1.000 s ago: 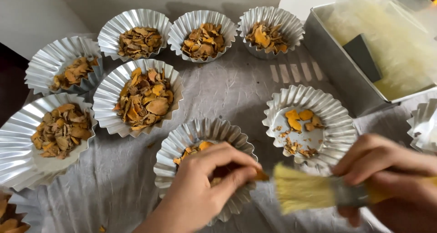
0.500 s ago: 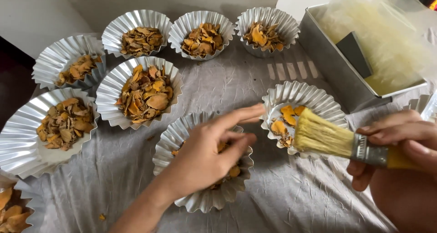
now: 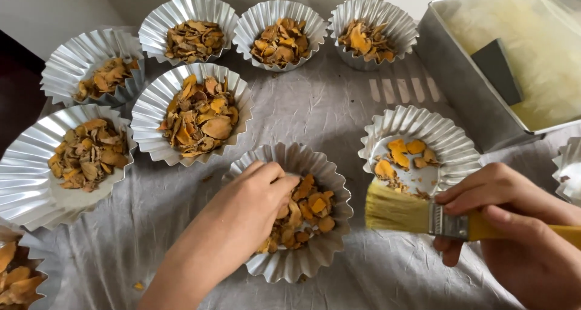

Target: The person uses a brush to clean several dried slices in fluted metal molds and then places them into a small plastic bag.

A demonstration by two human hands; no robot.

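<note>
Nearest you, your left hand (image 3: 242, 216) rests in the fluted foil cup (image 3: 289, 210) at the bench's front centre, its grip curled loosely over the dried orange slices (image 3: 302, 216); whether it has pinched any I cannot tell, since the fingertips are buried. Judge those slices brittle and very light: gather them in a soft scoop, never squeeze. The cup itself looks thin and easily dented, so steady it by the rim.

At 3 o'clock from that cup, your right hand (image 3: 514, 225) has its grip clamped on the yellow-handled brush (image 3: 423, 216), held at the metal ferrule, bristles pointing towards 9 o'clock. The bristles are soft and springy; the handle is stiff.

Just beyond the bristles, at 1 o'clock, sits a nearly empty foil cup (image 3: 420, 149) with a few slices and crumbs. Farther out, filled cups (image 3: 190, 113) run from 9 to 12 o'clock, with a metal tray (image 3: 466, 86) at 2 o'clock.
</note>
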